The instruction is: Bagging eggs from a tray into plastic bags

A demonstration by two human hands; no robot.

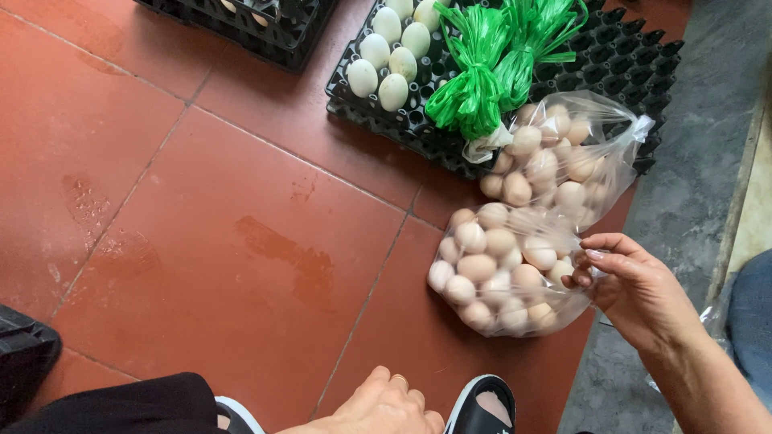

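Currently right hand (635, 291) pinches the near bag of eggs (498, 269) at its edge; left hand (386, 406) holds nothing, resting low beside a black shoe (482, 402).

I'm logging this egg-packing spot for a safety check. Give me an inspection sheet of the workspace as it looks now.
Surface: red tile floor, damp patches; grey strip at right.
Job's things: near egg bag on floor; second bag behind it, leaning on black tray.
Clutter: pale eggs in tray; green twine bundles; second tray; black shoe.
Grippers: right hand pinches near bag's edge; left hand low, holding nothing seen.
Cables: nothing seen.
Surroundings: blue cloth at right edge.
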